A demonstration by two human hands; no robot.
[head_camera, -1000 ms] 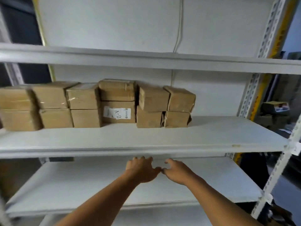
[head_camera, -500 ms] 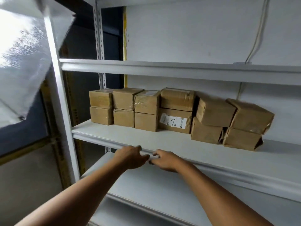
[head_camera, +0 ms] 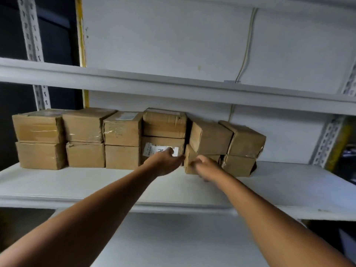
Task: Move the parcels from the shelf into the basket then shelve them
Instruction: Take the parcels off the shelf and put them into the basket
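Parcels of brown cardboard, taped and box-shaped, stood in a row along the far side of the white metal middle shelf, stacked two high in six columns. The four columns on the left sat square and close together, touching side to side. In the fourth column, the lower parcel with a white printed label faced the near edge of the shelf. The two columns on the right were skewed, their upper boxes tilted and turned at an angle to the rest.

Both bare forearms reached up and over the shelf's near edge. The left hand was in front of the labelled parcel, its fingers loosely bent and partly covering the label; whether it touched the cardboard could not be told, and it gripped nothing that showed. The right hand was just beside it, in front of the lower brown box of the fifth column, its fingers curled against that box's near face; motion blur hid whether they actually held it.

Above ran a white upper shelf, and a thin pale cable hung down the white back wall. Below, a white lower shelf lay between the arms. No basket was in view.
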